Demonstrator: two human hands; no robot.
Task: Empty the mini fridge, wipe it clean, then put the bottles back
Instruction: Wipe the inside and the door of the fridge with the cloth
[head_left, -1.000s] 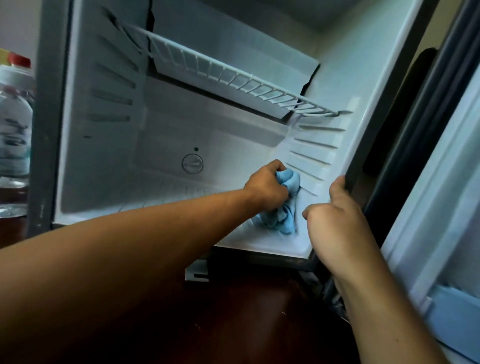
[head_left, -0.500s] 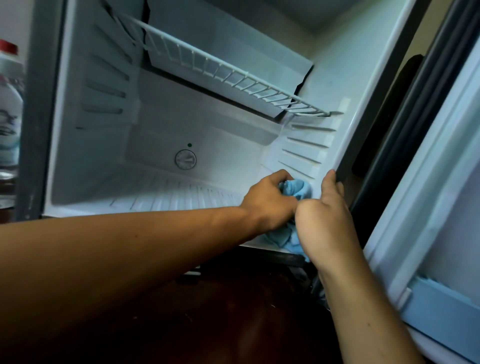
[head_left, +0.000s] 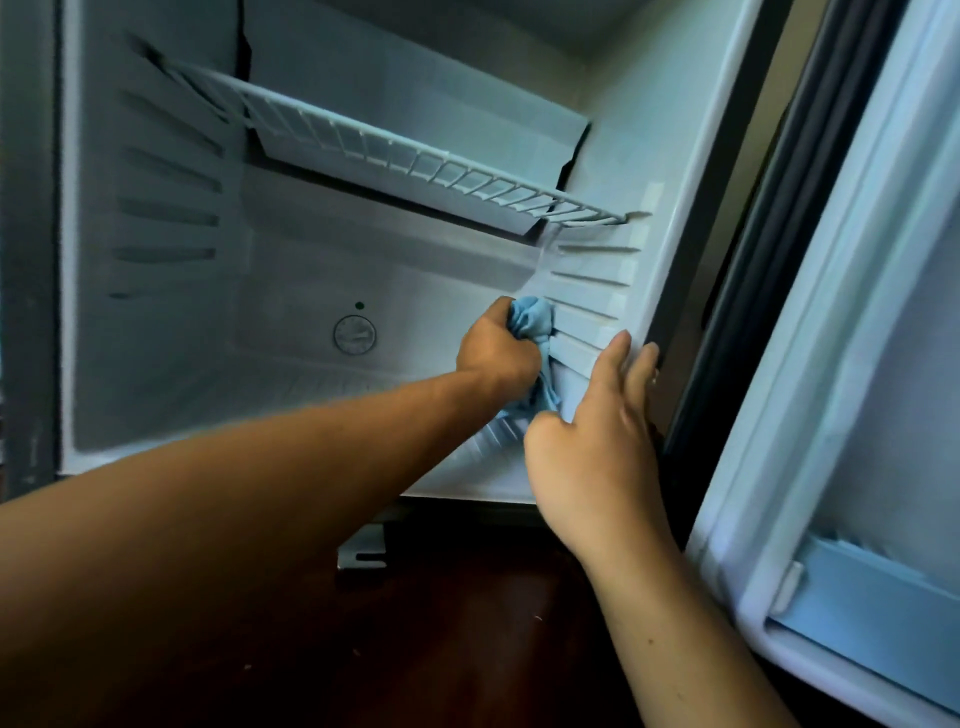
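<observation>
The left hand (head_left: 496, 345) grips a crumpled blue cloth (head_left: 532, 325), its lower folds hidden, against the ribbed right wall of the mini fridge (head_left: 670, 171). At four o'clock, the right hand (head_left: 592, 447) rests open-fingered on the frame.

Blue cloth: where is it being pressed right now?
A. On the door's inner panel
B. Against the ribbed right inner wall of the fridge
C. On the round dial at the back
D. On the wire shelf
B: the left hand grips the blue cloth against the shelf-support ribs of the fridge's right inner wall, below the wire shelf and well right of the round dial.
</observation>
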